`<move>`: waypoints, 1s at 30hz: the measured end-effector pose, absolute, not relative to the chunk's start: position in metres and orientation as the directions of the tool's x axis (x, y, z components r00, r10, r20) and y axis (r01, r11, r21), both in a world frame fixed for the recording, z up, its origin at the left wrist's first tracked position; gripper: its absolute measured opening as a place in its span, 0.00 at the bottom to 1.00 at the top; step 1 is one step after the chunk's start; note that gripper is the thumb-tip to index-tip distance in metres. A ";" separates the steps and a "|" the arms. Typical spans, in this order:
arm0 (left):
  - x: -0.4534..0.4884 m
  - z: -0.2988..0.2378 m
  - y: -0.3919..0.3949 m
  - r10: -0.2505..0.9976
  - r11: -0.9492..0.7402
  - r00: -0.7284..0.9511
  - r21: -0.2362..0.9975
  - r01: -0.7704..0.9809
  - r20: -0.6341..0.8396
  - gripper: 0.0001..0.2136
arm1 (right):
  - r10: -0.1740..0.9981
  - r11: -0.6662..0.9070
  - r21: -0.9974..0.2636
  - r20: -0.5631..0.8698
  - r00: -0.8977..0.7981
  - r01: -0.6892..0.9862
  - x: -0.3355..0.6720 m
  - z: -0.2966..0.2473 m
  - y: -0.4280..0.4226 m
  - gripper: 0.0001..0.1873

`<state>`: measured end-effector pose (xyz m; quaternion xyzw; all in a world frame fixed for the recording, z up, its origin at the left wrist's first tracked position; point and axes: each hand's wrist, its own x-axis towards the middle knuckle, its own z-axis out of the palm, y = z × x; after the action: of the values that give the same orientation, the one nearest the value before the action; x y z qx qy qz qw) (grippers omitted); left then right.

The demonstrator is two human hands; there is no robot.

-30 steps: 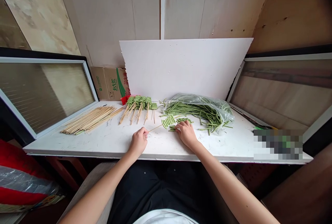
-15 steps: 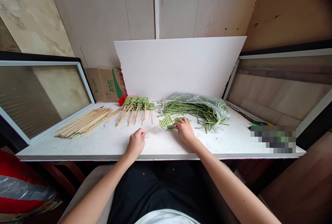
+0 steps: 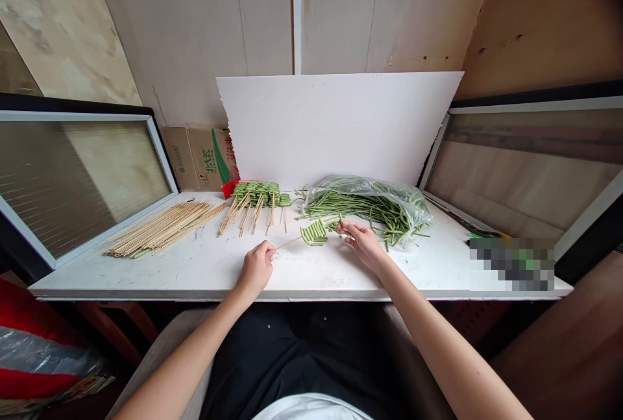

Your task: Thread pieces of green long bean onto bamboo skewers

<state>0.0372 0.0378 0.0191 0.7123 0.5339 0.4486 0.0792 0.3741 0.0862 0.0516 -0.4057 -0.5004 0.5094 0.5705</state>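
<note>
My left hand (image 3: 257,265) rests on the white table (image 3: 204,264) and pinches the end of a bamboo skewer (image 3: 288,243). Several short green bean pieces (image 3: 314,232) are threaded on that skewer's far end. My right hand (image 3: 363,241) is just right of them, fingers pinched on one short green bean piece (image 3: 341,220) held upright. A few loose cut pieces (image 3: 333,226) lie beside it on the table.
A clear plastic bag of long green beans (image 3: 374,206) lies behind my right hand. Finished bean skewers (image 3: 257,198) are piled at the back, and bare bamboo skewers (image 3: 163,228) lie at the left. A cardboard box (image 3: 200,157) and white board (image 3: 335,128) stand behind.
My right hand has lifted off the cut pieces and shifted right, now holding one bean piece up. The left hand and skewer have stayed in place.
</note>
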 end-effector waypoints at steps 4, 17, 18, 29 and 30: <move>0.037 0.018 0.038 0.838 -0.417 0.043 0.588 0.693 0.544 0.11 | 0.993 0.110 -0.974 0.117 -0.025 -0.198 0.375 0.047 0.089 0.26; 0.038 0.017 0.038 0.857 -0.388 0.037 0.597 0.702 0.513 0.13 | 0.996 0.082 -0.971 0.089 -0.023 -0.225 0.376 0.047 0.090 0.27; 0.038 0.017 0.038 0.858 -0.386 0.037 0.596 0.704 0.512 0.13 | 0.996 0.082 -0.971 0.089 -0.022 -0.224 0.376 0.048 0.089 0.27; 0.038 0.017 0.038 0.862 -0.373 0.035 0.587 0.718 0.506 0.12 | 0.995 0.087 -0.962 0.098 -0.033 -0.257 0.375 0.049 0.088 0.23; 0.038 0.017 0.038 0.862 -0.373 0.035 0.586 0.719 0.506 0.12 | 0.994 0.090 -0.961 0.102 -0.031 -0.262 0.375 0.049 0.088 0.23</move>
<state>0.0381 0.0380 0.0173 0.7145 0.5533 0.4197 0.0848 0.3749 0.0882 0.0492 -0.3942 -0.4646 0.5472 0.5738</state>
